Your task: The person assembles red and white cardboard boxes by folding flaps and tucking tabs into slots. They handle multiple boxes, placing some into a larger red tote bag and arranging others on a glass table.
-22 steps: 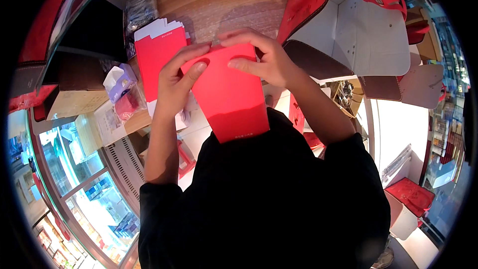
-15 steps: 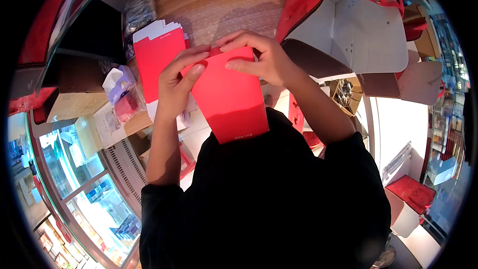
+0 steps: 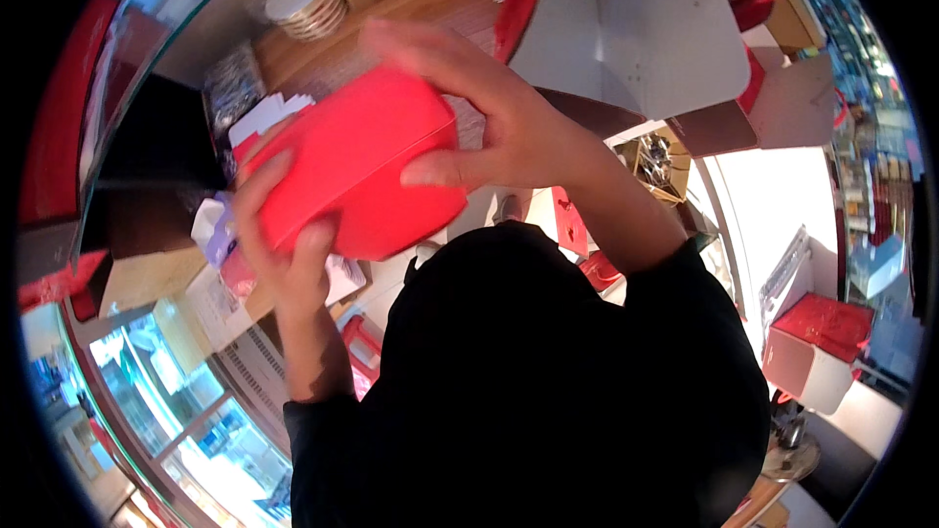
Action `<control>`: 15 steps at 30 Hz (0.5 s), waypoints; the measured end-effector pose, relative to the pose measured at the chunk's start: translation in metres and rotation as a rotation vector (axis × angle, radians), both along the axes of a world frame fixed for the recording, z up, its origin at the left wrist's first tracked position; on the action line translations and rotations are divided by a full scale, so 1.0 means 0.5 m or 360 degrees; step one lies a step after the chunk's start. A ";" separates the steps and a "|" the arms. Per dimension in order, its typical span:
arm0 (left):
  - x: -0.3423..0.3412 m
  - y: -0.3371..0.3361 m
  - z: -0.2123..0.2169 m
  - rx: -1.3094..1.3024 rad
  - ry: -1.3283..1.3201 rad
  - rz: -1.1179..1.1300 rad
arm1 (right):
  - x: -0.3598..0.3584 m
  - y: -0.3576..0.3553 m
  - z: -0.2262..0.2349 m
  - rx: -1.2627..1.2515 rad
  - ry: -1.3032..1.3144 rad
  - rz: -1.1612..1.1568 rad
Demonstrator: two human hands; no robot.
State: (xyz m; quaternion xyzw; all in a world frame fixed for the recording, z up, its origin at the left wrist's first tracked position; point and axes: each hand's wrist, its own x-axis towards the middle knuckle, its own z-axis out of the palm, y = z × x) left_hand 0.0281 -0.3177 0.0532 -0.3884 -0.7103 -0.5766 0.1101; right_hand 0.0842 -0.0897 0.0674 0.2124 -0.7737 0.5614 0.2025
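Note:
A red cardboard box is held tilted above the work surface, lying sideways between my two hands. My left hand grips its left end, fingers along the far side and thumb on the near face. My right hand spans the right end; its thumb presses the near face, while its fingertips, smeared by motion, reach over the far top edge. Behind the box, white flaps of the flat red cartons show, the rest mostly covered by the box and my left hand.
Ribbon spools are stacked at the back of the wooden table. To the right stand large grey-white open cases with a brown box of small items below. A purple tissue pack lies at left.
The box has swung from upright to sideways and moved left, with both hands turning along. My right hand's fingers have lifted and spread over its far edge. The view has shifted too.

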 end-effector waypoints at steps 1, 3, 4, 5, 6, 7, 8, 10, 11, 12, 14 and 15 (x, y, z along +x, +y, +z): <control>0.003 0.010 0.028 0.0121 0.0108 -0.0007 | 0.006 0.000 0.017 -0.0122 -0.0013 -0.0021; 0.010 0.033 0.045 0.0397 0.0152 0.0007 | 0.028 0.009 0.040 -0.0149 -0.0166 0.0111; 0.013 0.040 0.048 0.0521 0.0169 0.0005 | 0.040 0.012 0.047 -0.0162 -0.0242 0.0189; 0.019 0.050 0.053 0.0496 0.0118 -0.0016 | 0.056 0.018 0.049 -0.0074 -0.0327 0.0181; 0.025 0.061 0.059 0.0469 0.0067 -0.0037 | 0.071 0.027 0.052 -0.0126 -0.0452 0.0125; 0.033 0.069 0.061 0.0439 0.0006 -0.0046 | 0.084 0.032 0.052 -0.0182 -0.0588 0.0079; 0.042 0.084 0.065 0.0428 -0.0163 -0.0142 | 0.098 0.040 0.051 -0.0240 -0.0723 0.0030; 0.054 0.112 0.071 0.0400 -0.0499 -0.0355 | 0.132 0.069 0.044 -0.0200 -0.0671 -0.0140; 0.049 0.102 0.058 0.0134 -0.0382 -0.0382 | 0.148 0.084 0.046 -0.0135 -0.0577 -0.0192; 0.048 0.102 0.058 -0.0119 -0.0379 -0.0476 | 0.163 0.100 0.048 -0.0072 -0.0483 -0.0251; 0.054 0.114 0.070 -0.0599 -0.0441 -0.0718 | 0.179 0.126 0.056 0.0121 -0.0234 -0.0366; 0.062 0.127 0.077 -0.0647 -0.0383 -0.0756 | 0.187 0.133 0.060 0.0178 -0.0155 -0.0454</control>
